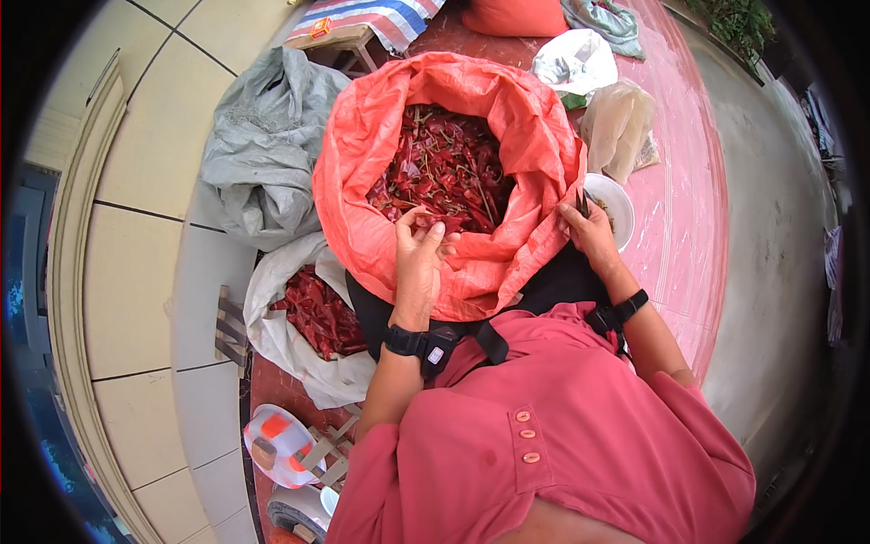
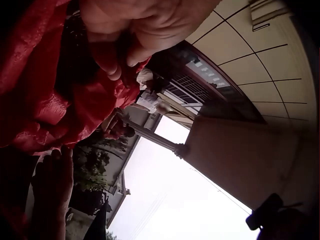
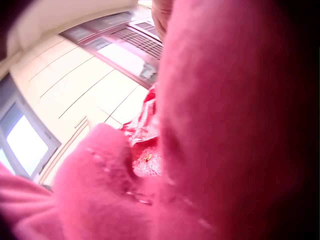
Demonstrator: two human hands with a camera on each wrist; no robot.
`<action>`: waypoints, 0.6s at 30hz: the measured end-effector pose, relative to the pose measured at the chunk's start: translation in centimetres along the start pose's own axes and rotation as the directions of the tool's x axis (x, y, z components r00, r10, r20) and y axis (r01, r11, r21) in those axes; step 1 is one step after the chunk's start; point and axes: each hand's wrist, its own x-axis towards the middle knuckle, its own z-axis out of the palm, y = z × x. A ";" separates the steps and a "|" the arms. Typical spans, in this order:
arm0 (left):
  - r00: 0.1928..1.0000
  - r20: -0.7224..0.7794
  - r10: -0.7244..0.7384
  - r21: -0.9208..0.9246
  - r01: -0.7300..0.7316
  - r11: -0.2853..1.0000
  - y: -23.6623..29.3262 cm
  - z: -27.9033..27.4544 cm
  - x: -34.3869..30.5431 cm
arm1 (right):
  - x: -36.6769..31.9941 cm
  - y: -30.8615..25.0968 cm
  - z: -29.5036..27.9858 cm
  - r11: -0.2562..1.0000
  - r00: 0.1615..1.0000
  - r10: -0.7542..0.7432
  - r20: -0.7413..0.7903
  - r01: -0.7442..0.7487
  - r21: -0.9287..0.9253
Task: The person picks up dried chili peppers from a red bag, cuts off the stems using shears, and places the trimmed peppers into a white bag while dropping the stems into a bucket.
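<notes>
A large red woven sack [image 1: 353, 172], its rim rolled outward, stands in front of the person and holds many dried red chili peppers [image 1: 444, 168]. Over its near edge, the left hand [image 1: 420, 263] pinches a dried red chili pepper [image 1: 442, 221] between thumb and fingers. At the sack's right rim, the right hand [image 1: 594, 238] grips a small dark pointed tool [image 1: 583, 203]; its exact kind is hidden by the fingers. In the left wrist view the left hand [image 2: 145, 25] hangs over red sack folds. Pink cloth covers most of the right wrist view.
A white sack [image 1: 272, 313] of red chilies stands at the left, below a grey sack [image 1: 263, 145]. Just beyond the right hand is a white bowl [image 1: 620, 201] with brownish bits. A clear plastic bag [image 1: 618, 127] and white bag [image 1: 573, 63] lie further back. A patterned basin [image 1: 281, 444] is lower left.
</notes>
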 end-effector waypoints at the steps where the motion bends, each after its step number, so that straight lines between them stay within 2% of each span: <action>1: 0.999 0.025 -0.021 -0.076 0.023 0.997 0.4 0.6 -0.8 | -1.1 -2.4 1.2 0.999 0.999 0.026 0.045 -0.028 0.044; 4: 0.987 0.123 -0.102 -0.257 0.131 0.957 1.0 1.7 -2.4 | -2.5 -5.8 4.5 0.996 0.962 -0.031 0.270 0.053 -0.074; 6: 0.968 0.209 -0.140 -0.383 0.213 0.899 0.6 1.6 -2.6 | -3.1 -6.8 7.1 0.949 0.914 -0.198 0.355 0.269 -0.162; 7: 0.955 0.237 -0.176 -0.393 0.260 0.882 0.6 1.7 -2.7 | -3.3 -7.3 7.9 0.963 0.904 -0.138 0.405 0.219 -0.160; 9: 0.926 0.288 -0.243 -0.411 0.349 0.842 1.2 1.9 -3.0 | -4.1 -8.3 9.3 0.981 0.888 -0.114 0.446 0.170 -0.088; 10: 0.940 0.261 -0.221 -0.390 0.312 0.867 1.4 2.0 -3.2 | -4.3 -8.5 9.8 0.988 0.878 -0.103 0.468 0.144 -0.052; 11: 0.952 0.235 -0.198 -0.367 0.276 0.889 1.5 2.2 -3.3 | -4.4 -8.3 10.1 0.979 0.873 -0.173 0.456 0.203 -0.018; 12: 0.962 0.209 -0.176 -0.342 0.241 0.909 1.7 2.5 -3.5 | -4.4 -8.0 10.2 0.972 0.880 -0.178 0.440 0.228 -0.063; 14: 0.989 0.123 -0.087 -0.120 0.101 0.988 2.5 3.6 -4.1 | -4.3 -7.4 10.2 0.948 0.893 -0.196 0.405 0.278 -0.154; 15: 0.995 0.089 -0.032 -0.001 0.033 0.999 2.8 4.0 -4.2 | -4.3 -7.6 10.0 0.966 0.909 -0.131 0.397 0.207 -0.156; 18: 0.989 0.150 0.015 0.187 -0.044 0.981 3.4 4.3 -4.6 | -4.6 -8.1 9.4 0.989 0.922 0.033 0.387 0.026 -0.146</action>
